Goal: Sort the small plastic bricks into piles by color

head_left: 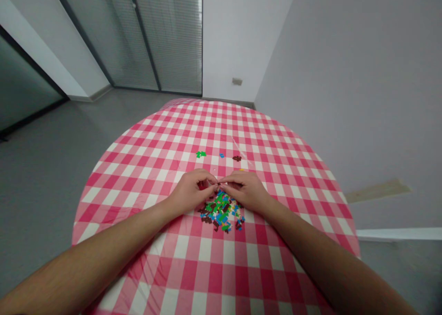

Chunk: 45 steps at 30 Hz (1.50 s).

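My left hand [192, 189] and my right hand [244, 189] meet fingertip to fingertip above a heap of tiny building bricks [221, 212] in green, blue, brown and orange. Both hands are closed in a pinch on one small dark piece [218, 183] held between them. The heap lies on the red-and-white checked tablecloth [214, 259], just below and between my wrists. Farther away on the cloth sit a small green cluster [200, 154], a single blue brick [221, 155] and a little brown cluster [236, 158].
The round table stands close to a grey wall on the right. Grey floor lies to the left, with glass doors and blinds [162, 34] at the back. A wall socket [236, 81] sits low on the far wall.
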Tool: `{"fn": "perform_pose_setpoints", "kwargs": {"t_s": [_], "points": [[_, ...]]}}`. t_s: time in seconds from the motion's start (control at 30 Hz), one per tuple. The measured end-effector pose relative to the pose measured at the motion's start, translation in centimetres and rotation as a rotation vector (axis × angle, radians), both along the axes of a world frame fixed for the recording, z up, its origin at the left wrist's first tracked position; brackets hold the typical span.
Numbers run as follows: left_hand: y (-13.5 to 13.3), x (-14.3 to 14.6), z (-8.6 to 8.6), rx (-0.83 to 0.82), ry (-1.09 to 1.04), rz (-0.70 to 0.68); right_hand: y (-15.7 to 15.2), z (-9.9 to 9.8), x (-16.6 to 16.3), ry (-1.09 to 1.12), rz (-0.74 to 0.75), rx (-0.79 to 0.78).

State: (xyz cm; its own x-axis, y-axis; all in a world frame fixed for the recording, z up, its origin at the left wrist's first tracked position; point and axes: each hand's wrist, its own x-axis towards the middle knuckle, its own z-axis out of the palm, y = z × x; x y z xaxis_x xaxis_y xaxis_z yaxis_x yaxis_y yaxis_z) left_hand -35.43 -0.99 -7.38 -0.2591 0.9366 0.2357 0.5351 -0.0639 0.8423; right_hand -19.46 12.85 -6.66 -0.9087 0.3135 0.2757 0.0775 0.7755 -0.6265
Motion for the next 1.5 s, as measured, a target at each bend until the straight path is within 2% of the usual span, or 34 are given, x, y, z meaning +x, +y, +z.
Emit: {"fn": "perform_pose_setpoints", "kwargs": {"t_s": [0.67,1.07,1.5], "points": [[0.13,0.12,0.31,-0.019,0.01,-0.021,-0.16,0.34,-0.14,0.004,0.005,-0.029],[0.08,-0.12,-0.08,0.113,0.054,-0.033,-0.17,0.0,-0.26,0.002,0.015,-0.105],[0.13,-0.03,0.23,0.088,0.048,-0.011,-0.15,0.09,-0.24,-0.018,0.019,-0.078]]}}
